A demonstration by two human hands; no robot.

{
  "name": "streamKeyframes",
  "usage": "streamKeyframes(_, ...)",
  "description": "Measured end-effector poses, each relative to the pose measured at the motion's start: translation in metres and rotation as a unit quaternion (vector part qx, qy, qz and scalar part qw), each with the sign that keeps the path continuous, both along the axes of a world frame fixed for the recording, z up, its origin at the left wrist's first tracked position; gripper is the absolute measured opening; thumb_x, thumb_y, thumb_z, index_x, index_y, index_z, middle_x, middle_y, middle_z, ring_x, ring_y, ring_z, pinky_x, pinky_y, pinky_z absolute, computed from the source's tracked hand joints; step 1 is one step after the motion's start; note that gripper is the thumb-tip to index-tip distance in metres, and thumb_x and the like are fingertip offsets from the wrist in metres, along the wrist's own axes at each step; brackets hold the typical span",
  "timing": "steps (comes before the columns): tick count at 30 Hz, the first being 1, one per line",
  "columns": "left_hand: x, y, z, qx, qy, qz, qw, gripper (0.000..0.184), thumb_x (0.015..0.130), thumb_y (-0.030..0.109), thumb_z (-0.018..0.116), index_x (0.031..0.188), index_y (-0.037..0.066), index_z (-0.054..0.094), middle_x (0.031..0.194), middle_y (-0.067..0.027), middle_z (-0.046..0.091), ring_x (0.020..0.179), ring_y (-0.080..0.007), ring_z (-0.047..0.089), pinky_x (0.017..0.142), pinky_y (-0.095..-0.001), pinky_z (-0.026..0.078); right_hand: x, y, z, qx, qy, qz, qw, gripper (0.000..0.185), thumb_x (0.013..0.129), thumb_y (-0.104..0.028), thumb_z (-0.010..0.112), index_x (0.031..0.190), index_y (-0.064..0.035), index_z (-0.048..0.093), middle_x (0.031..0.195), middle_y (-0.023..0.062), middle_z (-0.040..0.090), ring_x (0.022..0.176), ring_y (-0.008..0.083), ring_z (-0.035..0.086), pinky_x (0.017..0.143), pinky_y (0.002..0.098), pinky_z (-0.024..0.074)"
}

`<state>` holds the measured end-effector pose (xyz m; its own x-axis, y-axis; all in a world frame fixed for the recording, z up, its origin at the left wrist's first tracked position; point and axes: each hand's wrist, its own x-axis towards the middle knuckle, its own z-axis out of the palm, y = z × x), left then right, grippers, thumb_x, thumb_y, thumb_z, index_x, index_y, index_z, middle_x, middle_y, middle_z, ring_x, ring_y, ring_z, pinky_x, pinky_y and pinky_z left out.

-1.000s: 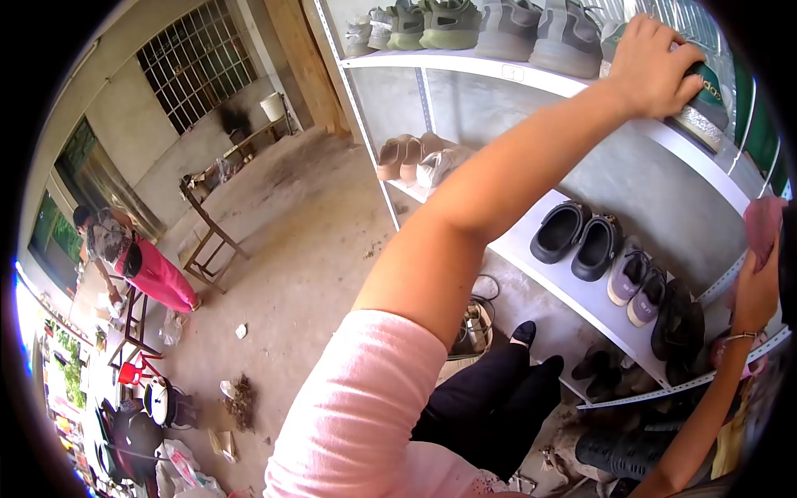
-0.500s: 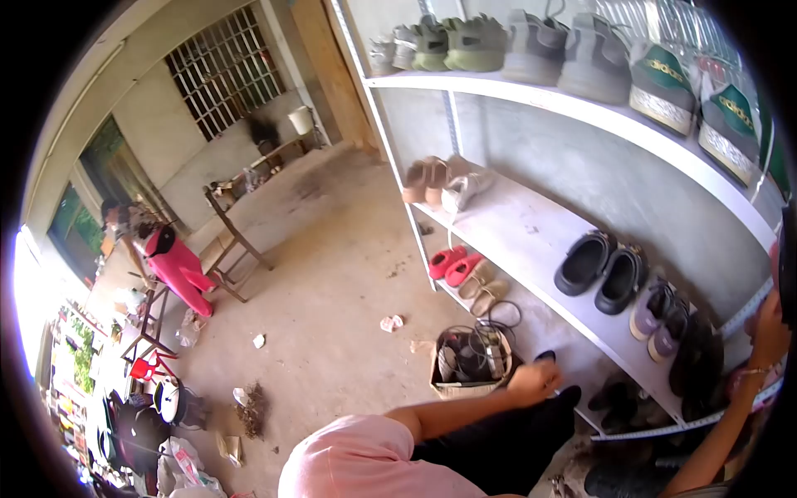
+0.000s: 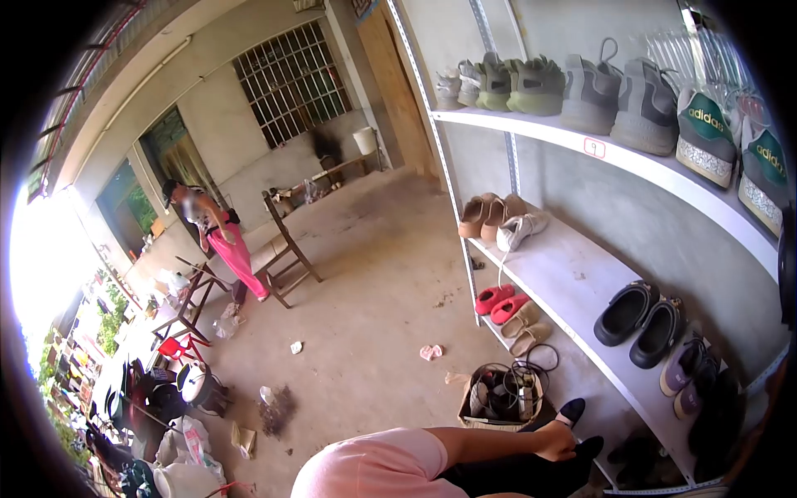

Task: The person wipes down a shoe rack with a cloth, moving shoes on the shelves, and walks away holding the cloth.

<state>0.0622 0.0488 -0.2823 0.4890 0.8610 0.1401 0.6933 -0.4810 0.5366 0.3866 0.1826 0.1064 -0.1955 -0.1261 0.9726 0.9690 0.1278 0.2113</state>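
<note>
My left hand [image 3: 556, 440] is low in the head view, at the end of a bent arm in a pink sleeve [image 3: 374, 465]. Its fingers look curled closed over my dark-clothed leg [image 3: 515, 475]; whatever they may hold is hidden. Just above the hand shows a black shoe with a white part [image 3: 571, 412]. Beside it stands a box [image 3: 490, 423] with footwear and a looped black cable inside. My right hand is out of view. Nearest on the right, the metal shelf [image 3: 573, 261] bears black clogs [image 3: 627, 314] and purple-grey shoes [image 3: 685, 378].
Grey sneakers [image 3: 643, 104] and green-backed shoes [image 3: 704, 137] line the upper shelf. Red shoes [image 3: 508, 309] sit on the bottom shelf. Across the room a person in pink trousers [image 3: 237, 257] stands by a wooden chair [image 3: 282, 249]. Bags and a bucket [image 3: 178, 481] crowd the lower left.
The view has shifted, so the room and shelf appear farther right and lower. My right hand, earlier at the right edge, has left the view. The other person stands more upright.
</note>
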Motion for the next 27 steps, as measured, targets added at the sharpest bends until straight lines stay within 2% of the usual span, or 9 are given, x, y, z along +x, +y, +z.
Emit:
streamKeyframes(3, 0.001, -0.003, 0.004, 0.025, -0.001, 0.012, 1.000, 0.043, 0.088, 0.039, 0.059, 0.063, 0.005, 0.065, 0.064, -0.0147, 0.063, 0.067, -0.0373, 0.062, 0.063, -0.0468, 0.048, 0.003, 0.003, -0.001, 0.004, -0.010, -0.001, 1.000, 0.033, 0.085, -0.013, 0.061, 0.115, -0.0002, 0.060, 0.111, 0.0195, 0.062, 0.105, 0.0441, 0.058, 0.090, 0.0537, 0.0473)
streamKeyframes(8, 0.007, -0.004, -0.020, 0.064, -0.021, 0.022, 0.997, 0.044, 0.088, 0.041, 0.060, 0.064, 0.005, 0.064, 0.065, -0.0138, 0.063, 0.070, -0.0364, 0.063, 0.064, -0.0458, 0.049, 0.003, 0.003, -0.002, 0.025, -0.014, 0.000, 1.000, 0.033, 0.084, -0.013, 0.057, 0.114, 0.0004, 0.061, 0.112, 0.0181, 0.062, 0.106, 0.0433, 0.058, 0.091, 0.0538, 0.0471)
streamKeyframes(12, 0.009, -0.004, -0.014, 0.069, -0.011, 0.019, 0.997, 0.045, 0.088, 0.043, 0.059, 0.064, 0.005, 0.065, 0.065, -0.0148, 0.063, 0.070, -0.0364, 0.063, 0.064, -0.0459, 0.049, 0.005, 0.003, -0.002, 0.021, -0.020, -0.008, 1.000, 0.033, 0.084, -0.012, 0.055, 0.115, 0.0007, 0.061, 0.113, 0.0184, 0.062, 0.107, 0.0429, 0.059, 0.091, 0.0527, 0.0474)
streamKeyframes(14, 0.012, -0.003, -0.011, 0.021, 0.063, 0.030, 0.997, 0.049, 0.088, 0.046, 0.057, 0.064, 0.005, 0.066, 0.065, -0.0157, 0.063, 0.068, -0.0375, 0.063, 0.064, -0.0464, 0.049, 0.001, 0.000, 0.000, 0.019, -0.015, 0.005, 1.000, 0.033, 0.084, -0.011, 0.056, 0.115, 0.0008, 0.061, 0.113, 0.0185, 0.062, 0.107, 0.0430, 0.059, 0.091, 0.0524, 0.0475)
streamKeyframes(15, 0.011, -0.001, -0.018, 0.050, 0.046, 0.023, 0.997, 0.052, 0.089, 0.049, 0.055, 0.064, 0.004, 0.067, 0.064, -0.0168, 0.063, 0.067, -0.0386, 0.063, 0.064, -0.0469, 0.049, -0.002, -0.001, 0.001, 0.016, -0.009, 0.019, 1.000, 0.033, 0.084, -0.010, 0.056, 0.115, 0.0010, 0.061, 0.113, 0.0185, 0.062, 0.107, 0.0431, 0.059, 0.091, 0.0521, 0.0476)
streamKeyframes(24, 0.009, -0.001, -0.003, 0.023, 0.074, 0.025, 0.997, 0.060, 0.091, 0.053, 0.048, 0.067, 0.004, 0.070, 0.064, -0.0184, 0.065, 0.067, -0.0404, 0.064, 0.068, -0.0481, 0.049, 0.012, 0.000, 0.005, -0.010, -0.018, 0.037, 0.999, 0.032, 0.084, -0.010, 0.058, 0.114, 0.0020, 0.060, 0.111, 0.0202, 0.062, 0.104, 0.0433, 0.058, 0.090, 0.0522, 0.0475)
streamKeyframes(26, 0.009, -0.002, 0.002, 0.007, 0.095, 0.016, 0.995, 0.061, 0.092, 0.054, 0.046, 0.067, 0.004, 0.071, 0.064, -0.0186, 0.065, 0.067, -0.0401, 0.064, 0.068, -0.0483, 0.050, 0.009, 0.000, 0.007, -0.019, -0.018, 0.037, 0.999, 0.032, 0.084, -0.010, 0.058, 0.114, 0.0022, 0.060, 0.111, 0.0205, 0.062, 0.104, 0.0434, 0.058, 0.089, 0.0521, 0.0475)
streamKeyframes(27, 0.009, -0.003, 0.000, 0.034, 0.092, 0.023, 0.995, 0.058, 0.091, 0.052, 0.049, 0.063, 0.005, 0.069, 0.062, -0.0154, 0.064, 0.064, -0.0368, 0.064, 0.064, -0.0456, 0.050, 0.008, 0.000, 0.007, -0.024, -0.018, 0.035, 0.999, 0.032, 0.084, -0.010, 0.058, 0.114, 0.0023, 0.060, 0.111, 0.0207, 0.061, 0.103, 0.0434, 0.058, 0.089, 0.0521, 0.0475)
